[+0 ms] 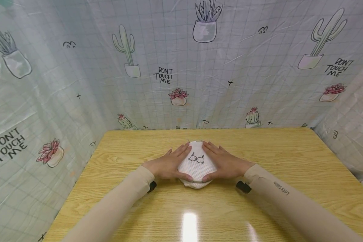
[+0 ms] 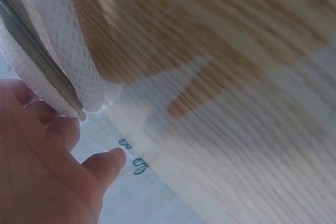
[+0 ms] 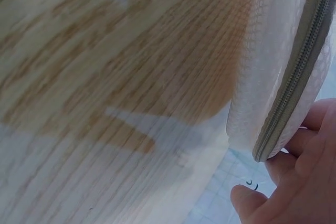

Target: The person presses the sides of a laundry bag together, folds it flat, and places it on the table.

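Note:
A white mesh bra wash bag [image 1: 197, 166], printed with a small bra drawing, is on the table between my two hands. My left hand [image 1: 169, 164] lies along its left side, fingers stretched toward the far end and thumb at the near edge. On the opposite side my right hand [image 1: 226, 162] mirrors it, its thumb also by the near edge. A grey-brown zipper [image 3: 296, 74] runs around the bag's side in the right wrist view. In the left wrist view the zipper [image 2: 39, 43] shows too, with my fingertips against the mesh below it. My palms hide the bag's flanks.
The wood-grain table [image 1: 133, 215] reflects light near its front. A curtain [image 1: 211, 67] printed with cacti stands behind it and along both sides. A dark strap piece [image 1: 243, 187] sits under my right wrist.

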The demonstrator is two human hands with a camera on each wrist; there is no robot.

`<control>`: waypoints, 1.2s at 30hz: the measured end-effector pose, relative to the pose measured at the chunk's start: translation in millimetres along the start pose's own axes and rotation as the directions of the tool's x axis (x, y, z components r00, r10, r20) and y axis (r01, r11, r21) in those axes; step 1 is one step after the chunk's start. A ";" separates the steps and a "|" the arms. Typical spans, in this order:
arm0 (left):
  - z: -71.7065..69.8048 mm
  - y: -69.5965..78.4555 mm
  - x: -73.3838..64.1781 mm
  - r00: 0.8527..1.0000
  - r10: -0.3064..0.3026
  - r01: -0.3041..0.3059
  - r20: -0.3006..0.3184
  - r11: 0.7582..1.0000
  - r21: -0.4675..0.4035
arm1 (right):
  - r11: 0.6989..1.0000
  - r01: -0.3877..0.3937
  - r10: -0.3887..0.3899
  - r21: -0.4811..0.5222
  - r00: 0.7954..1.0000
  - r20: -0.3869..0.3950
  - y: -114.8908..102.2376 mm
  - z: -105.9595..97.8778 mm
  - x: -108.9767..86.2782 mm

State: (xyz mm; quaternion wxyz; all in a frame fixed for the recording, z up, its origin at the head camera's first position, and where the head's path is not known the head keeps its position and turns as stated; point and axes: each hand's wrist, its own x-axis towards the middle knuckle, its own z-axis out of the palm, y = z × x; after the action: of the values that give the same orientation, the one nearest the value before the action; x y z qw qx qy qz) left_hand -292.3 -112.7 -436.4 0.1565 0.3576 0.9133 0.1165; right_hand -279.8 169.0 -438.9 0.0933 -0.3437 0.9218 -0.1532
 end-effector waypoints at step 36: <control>6.0 7.1 1.0 1.000 -0.028 0.027 0.010 0.999 0.016 | 1.000 -0.010 0.009 0.027 1.000 0.030 4.8 10.9 0.0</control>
State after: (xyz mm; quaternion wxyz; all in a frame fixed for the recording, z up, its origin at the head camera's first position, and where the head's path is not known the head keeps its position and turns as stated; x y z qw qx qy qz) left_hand -286.4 -106.3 -439.9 0.1599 0.3469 0.9182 0.1051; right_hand -279.7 170.1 -450.8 0.1124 -0.3405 0.9197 -0.1600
